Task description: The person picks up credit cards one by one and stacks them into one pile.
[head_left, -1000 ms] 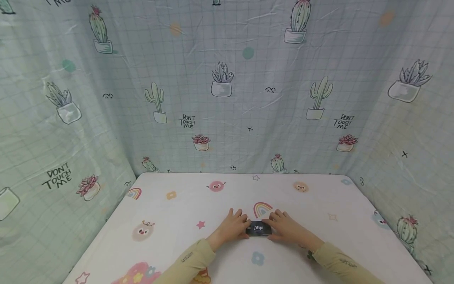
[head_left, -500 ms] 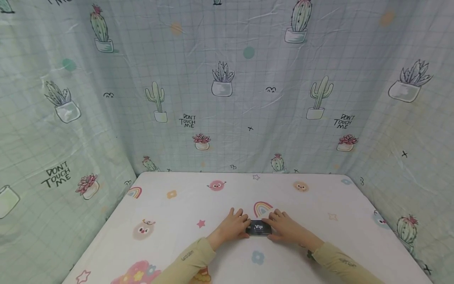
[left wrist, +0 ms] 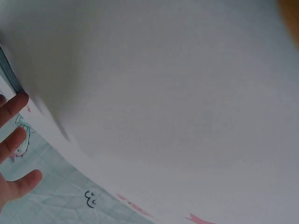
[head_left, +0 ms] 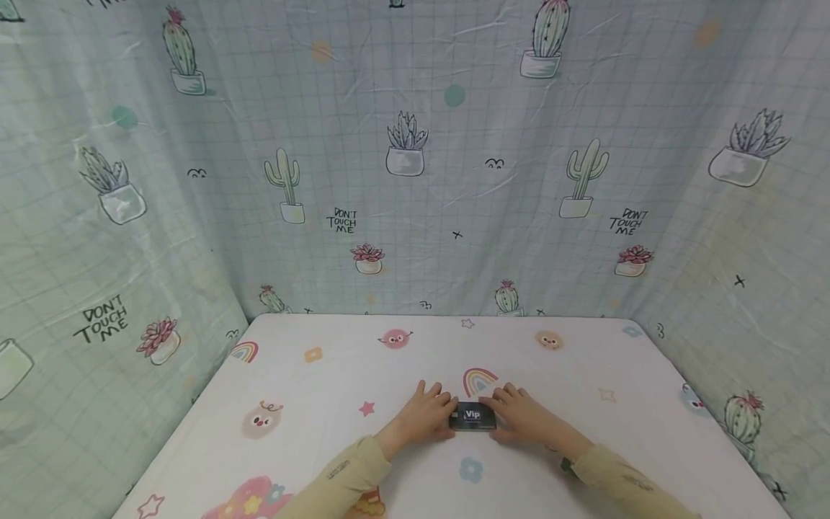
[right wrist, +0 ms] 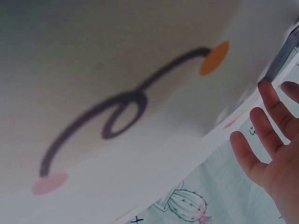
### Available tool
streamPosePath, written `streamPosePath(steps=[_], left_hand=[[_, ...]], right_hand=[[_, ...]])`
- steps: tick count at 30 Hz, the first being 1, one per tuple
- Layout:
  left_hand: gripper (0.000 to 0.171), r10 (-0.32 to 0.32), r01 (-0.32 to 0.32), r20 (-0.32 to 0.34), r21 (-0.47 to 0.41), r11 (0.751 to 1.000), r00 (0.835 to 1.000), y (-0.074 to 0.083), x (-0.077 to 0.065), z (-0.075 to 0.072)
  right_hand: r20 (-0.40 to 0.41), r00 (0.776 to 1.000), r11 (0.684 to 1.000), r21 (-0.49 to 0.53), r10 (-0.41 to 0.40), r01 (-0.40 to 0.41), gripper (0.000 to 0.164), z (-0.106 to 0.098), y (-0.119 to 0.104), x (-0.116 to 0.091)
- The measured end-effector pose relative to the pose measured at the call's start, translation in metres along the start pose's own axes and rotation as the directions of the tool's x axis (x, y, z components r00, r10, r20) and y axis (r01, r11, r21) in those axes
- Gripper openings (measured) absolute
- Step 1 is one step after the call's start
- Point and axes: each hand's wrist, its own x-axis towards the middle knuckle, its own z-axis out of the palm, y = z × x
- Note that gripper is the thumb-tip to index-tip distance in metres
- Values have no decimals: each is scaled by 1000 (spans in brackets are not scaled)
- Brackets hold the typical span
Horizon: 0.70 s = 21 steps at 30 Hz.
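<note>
A small stack of dark cards [head_left: 472, 417], lettered "Vip" in white on its top face, lies flat on the table between my two hands. My left hand [head_left: 423, 416] grips its left end, thumb at the near edge and a finger at the far corner. At the opposite end my right hand [head_left: 527, 416] holds it in the same way. Layered edges of the card stack [left wrist: 9, 70] show in the left wrist view, touched by one fingertip while other fingers spread away. The right wrist view likewise has a fingertip at the card stack's edge [right wrist: 281, 55]. Both thumbs are outside the wrist views.
The white table [head_left: 311, 404] carries printed rainbows, stars, flowers and smiling faces. Behind it and along both sides hangs a pale green cloth [head_left: 415, 209] with cactus drawings. Light sleeves [head_left: 350, 476] cover both forearms.
</note>
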Motion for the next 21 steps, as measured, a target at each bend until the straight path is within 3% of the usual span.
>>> streamPosePath(steps=[7, 15, 21], left_hand=[[58, -48, 48, 5, -27, 998, 999, 3, -9, -8], [41, -45, 40, -82, -55, 998, 996, 0, -18, -18], [31, -66, 53, -123, -103, 993, 990, -10, -25, -23]], right_hand=[[59, 994, 985, 141, 91, -99, 63, -2, 0, -11], [51, 992, 976, 183, 113, -120, 62, -5, 0, -23], [57, 988, 962, 225, 144, -153, 61, -9, 2, -32]])
